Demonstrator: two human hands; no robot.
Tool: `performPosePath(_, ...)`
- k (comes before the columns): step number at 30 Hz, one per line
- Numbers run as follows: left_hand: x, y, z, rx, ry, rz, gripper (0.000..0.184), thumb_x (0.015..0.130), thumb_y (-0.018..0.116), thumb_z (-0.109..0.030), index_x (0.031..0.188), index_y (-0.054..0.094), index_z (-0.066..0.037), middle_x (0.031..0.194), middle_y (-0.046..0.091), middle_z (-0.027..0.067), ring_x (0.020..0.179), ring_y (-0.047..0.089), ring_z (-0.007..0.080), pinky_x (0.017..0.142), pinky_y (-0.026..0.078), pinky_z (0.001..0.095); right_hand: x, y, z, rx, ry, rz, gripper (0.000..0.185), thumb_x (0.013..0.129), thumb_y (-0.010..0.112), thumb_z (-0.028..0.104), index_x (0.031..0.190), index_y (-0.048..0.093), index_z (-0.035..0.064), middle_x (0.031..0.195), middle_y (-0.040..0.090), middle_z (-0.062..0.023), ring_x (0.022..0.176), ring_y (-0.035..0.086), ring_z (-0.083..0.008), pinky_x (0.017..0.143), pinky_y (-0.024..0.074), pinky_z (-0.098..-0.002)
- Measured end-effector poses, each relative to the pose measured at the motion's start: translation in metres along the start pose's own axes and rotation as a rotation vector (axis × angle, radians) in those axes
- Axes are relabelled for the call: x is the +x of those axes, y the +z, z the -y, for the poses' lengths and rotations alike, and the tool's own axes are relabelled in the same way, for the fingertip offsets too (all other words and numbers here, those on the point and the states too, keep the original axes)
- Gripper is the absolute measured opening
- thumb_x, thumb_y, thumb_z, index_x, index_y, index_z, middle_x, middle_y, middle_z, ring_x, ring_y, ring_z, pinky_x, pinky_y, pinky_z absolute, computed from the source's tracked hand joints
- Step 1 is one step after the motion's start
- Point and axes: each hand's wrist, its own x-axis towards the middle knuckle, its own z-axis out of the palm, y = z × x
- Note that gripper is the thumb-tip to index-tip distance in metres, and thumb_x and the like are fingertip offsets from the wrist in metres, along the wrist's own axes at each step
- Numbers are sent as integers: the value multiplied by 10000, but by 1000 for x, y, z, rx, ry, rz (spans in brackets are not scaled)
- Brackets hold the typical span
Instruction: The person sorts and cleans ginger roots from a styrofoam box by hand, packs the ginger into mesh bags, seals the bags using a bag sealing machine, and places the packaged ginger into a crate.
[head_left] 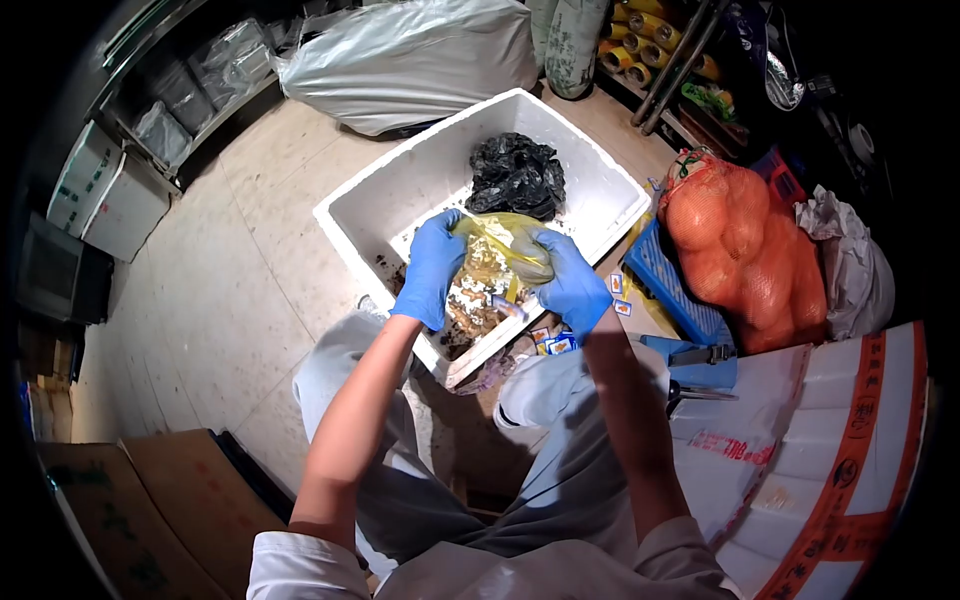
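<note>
Left hand (432,268) and right hand (572,280) grasped a yellow bag (520,255), not yet released, over the foam box (385,205); brown pieces (470,318) and a black bag (515,175) lay inside.

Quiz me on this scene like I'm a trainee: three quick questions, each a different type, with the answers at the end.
1. Multiple choice: What do the gloved left hand and right hand hold between them?
A) A silver cover
B) A thin yellow bag
C) A cardboard flap

2. True or false: The crumpled black plastic lies inside the white box.

3. Fill in the blank: The blue basket is between the white box and the bulging ____ net sack.

Key: 1. B; 2. True; 3. orange
</note>
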Motion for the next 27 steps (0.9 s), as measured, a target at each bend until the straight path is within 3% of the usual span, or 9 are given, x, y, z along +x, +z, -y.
performPosePath(2,3,-7,4,-227,-8,20,215,778,516,-60,947,530,73,800,588,84,701,551,117,651,445,222,-2,1,-1,97,9,101,216,825,460,135,988,491,-3,785,549,-59,631,542,-119,544,450,-208)
performPosePath(4,0,-19,-7,-930,-198,197,193,800,471,-42,949,532,65,852,589,101,721,575,138,681,475,236,1,2,-2,-784,-366,-65,183,805,495,114,934,538,-8,746,546,-24,568,473,-73,496,382,-191)
performPosePath(6,-13,-18,-24,-997,-239,264,170,788,489,-28,933,538,48,875,583,101,740,587,147,695,494,238,8,-3,-1,-988,-392,-208,142,790,488,79,872,565,-7,732,552,-15,558,453,-54,493,364,-183)
performPosePath(14,-2,-1,1,76,47,-127,137,685,544,3,819,517,16,690,537,49,607,479,132,562,385,241,-9,4,-5,145,118,-198,342,768,443,63,1101,416,-12,959,547,-133,842,574,-182,798,459,-292)
performPosePath(16,-4,3,3,201,353,-308,119,742,532,-44,836,506,24,683,532,55,609,484,148,572,390,256,-24,10,-8,-112,-136,-61,358,734,486,21,1087,435,-6,961,549,-127,818,570,-169,769,460,-278)
performPosePath(18,-5,3,4,149,230,-272,129,817,493,-105,836,525,19,729,570,68,652,536,151,603,418,242,-27,12,-4,-232,-302,74,360,695,539,-13,1050,477,-2,937,563,-111,785,567,-154,731,459,-255)
performPosePath(20,-10,-7,-8,-899,-134,189,176,858,462,-149,840,543,6,772,585,69,678,557,135,615,449,228,1,-7,0,-901,-313,-58,283,682,573,17,964,558,22,838,591,-71,732,557,-131,672,443,-230)
performPosePath(22,-20,-6,-24,-893,-145,225,165,857,469,-146,844,555,-5,780,579,57,667,550,105,602,469,217,16,-9,-10,-1241,-278,-346,227,682,573,24,905,587,-20,741,596,-72,663,543,-105,599,420,-204)
performPosePath(27,-17,-4,-25,-176,-82,112,152,722,608,-97,784,512,2,668,519,21,594,490,101,524,401,235,18,0,-6,12,-47,-268,256,798,358,51,985,526,6,785,577,-91,515,496,-129,463,434,-203)
